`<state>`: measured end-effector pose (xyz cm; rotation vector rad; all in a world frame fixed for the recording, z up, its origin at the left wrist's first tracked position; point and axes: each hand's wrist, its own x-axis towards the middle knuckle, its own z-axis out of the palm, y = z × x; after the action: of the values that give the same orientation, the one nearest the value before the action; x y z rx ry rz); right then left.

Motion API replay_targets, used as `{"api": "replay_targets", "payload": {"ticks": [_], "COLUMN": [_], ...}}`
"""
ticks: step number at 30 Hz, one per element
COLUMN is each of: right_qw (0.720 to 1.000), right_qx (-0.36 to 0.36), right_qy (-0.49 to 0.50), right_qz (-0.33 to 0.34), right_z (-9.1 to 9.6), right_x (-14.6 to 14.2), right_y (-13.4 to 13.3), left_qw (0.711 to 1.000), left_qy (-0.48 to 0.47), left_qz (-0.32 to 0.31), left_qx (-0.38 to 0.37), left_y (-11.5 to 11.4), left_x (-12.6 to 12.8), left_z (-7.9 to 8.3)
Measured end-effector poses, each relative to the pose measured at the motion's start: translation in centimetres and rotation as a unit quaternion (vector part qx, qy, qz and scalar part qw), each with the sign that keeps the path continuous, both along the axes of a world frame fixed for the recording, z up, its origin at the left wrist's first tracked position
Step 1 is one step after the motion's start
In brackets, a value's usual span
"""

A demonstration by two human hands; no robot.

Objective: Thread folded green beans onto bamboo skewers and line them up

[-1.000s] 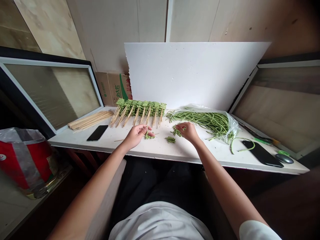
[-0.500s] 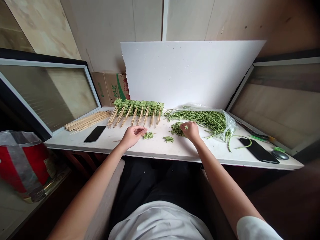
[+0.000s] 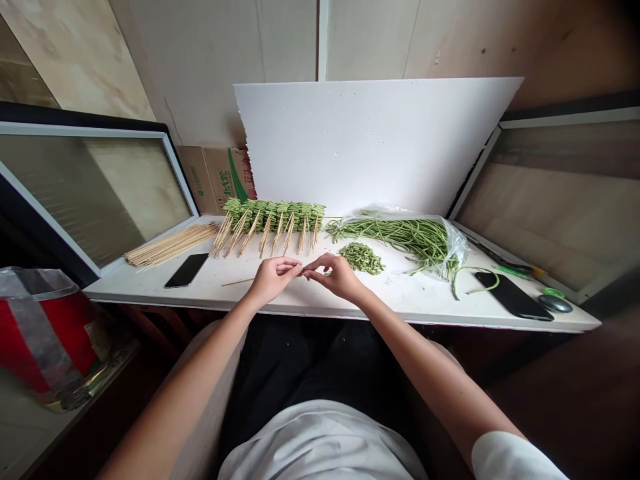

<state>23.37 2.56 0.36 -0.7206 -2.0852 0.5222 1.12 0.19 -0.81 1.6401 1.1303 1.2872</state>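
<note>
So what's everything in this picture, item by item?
White counter: one, white, front.
Bamboo skewers threaded with green beans: many, green, row at back.
Bare bamboo skewer bundle: one, tan, back left.
Chopped green bean pile: one, green, centre.
Long green beans in clear plastic bag: one bunch, green, right.
Black smartphones: two, black, left and right.
White foam board: one, white, leaning behind.
Cardboard box: one, brown, back left.
Red container in plastic: one, red, far left.
Left hand, right hand: two, bare, fingertips meeting above the counter.

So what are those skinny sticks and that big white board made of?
The sticks look like bare pale wood or bamboo, dull and unpainted with a faint grain. The white board looks like matte foam, since its left edge is rough and crumbly.
</note>
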Motion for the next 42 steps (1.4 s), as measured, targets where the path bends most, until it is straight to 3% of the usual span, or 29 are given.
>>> {"api": "replay_targets", "payload": {"ticks": [5,8,10,12,14,17,20,25,29,37,42], "right_qw": [0.998,0.991,0.975,0.950,0.926,0.902,0.896,0.897,0.890,0.864,0.843], "right_qx": [-0.042,-0.108,-0.184,-0.258,-0.312,-0.360,-0.372,-0.350,-0.333,-0.301,-0.324], "right_qy": [0.035,0.075,0.124,0.170,0.201,0.223,0.234,0.264,0.311,0.403,0.429], "right_qz": [-0.006,-0.001,0.015,0.041,0.069,0.083,0.065,0.049,0.016,-0.035,0.004], "right_z": [-0.3,-0.3,-0.3,-0.3,-0.4,-0.5,-0.4,0.3,1.1,1.3,1.7], "right_x": [-0.3,-0.1,0.2,0.7,1.2,1.9,2.6,4.0,4.8,4.9,4.4], "right_y": [0.1,0.4,0.8,1.3,1.9,2.6,3.2,3.8,4.0,4.4,3.8], "left_qw": [1.000,0.998,0.986,0.948,0.912,0.907,0.908,0.899,0.903,0.912,0.915], "left_qy": [-0.007,0.052,0.151,0.284,0.377,0.401,0.406,0.418,0.402,0.329,0.290], "left_qz": [-0.017,-0.024,0.026,0.097,0.141,0.122,0.098,0.128,0.151,0.195,0.203], "left_qx": [-0.015,0.014,0.067,0.103,0.080,0.029,0.022,0.032,0.027,0.146,0.194], "left_y": [0.0,0.6,1.3,2.2,2.9,3.7,4.2,4.6,4.4,2.5,0.7], "left_x": [0.3,-1.0,-3.1,-6.1,-9.6,-13.9,-15.5,-14.6,-14.1,-11.1,-8.7], "left_z": [0.1,0.0,-0.3,-1.0,-1.9,-3.2,-4.1,-4.9,-4.6,0.2,2.9]}}
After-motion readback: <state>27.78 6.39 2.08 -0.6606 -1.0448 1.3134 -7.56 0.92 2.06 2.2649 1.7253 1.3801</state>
